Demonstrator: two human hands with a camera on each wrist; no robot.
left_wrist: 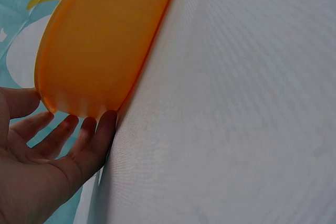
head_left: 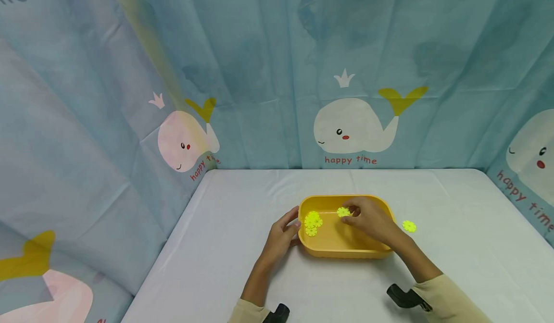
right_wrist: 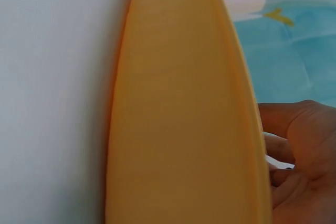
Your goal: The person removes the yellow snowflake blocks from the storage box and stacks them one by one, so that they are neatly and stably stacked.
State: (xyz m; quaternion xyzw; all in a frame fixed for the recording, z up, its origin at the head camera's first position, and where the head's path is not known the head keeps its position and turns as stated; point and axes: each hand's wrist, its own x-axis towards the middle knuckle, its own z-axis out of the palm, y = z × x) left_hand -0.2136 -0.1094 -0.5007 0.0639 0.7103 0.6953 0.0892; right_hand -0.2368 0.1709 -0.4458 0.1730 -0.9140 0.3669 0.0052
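A yellow, rounded-corner tray (head_left: 355,254) sits on the white table, and its outer wall fills much of the right wrist view. My left hand (head_left: 278,239) holds the tray's left end; in the left wrist view the thumb (left_wrist: 23,102) lies at the rim and the fingers spread along the end wall. Reaching over the tray, my right hand (head_left: 368,217) pinches a bright yellow flower-shaped piece (head_left: 343,212) at its fingertips. Several matching flower pieces (head_left: 312,223) lie clustered in the tray's left part. The tray wall partly hides the right fingers in the right wrist view.
One more yellow flower piece (head_left: 409,226) lies on the white tablecloth (head_left: 242,198), just right of the tray. Behind the table hangs a blue curtain (head_left: 268,121) printed with whales. A black wrist device (head_left: 404,296) sits by the right sleeve.
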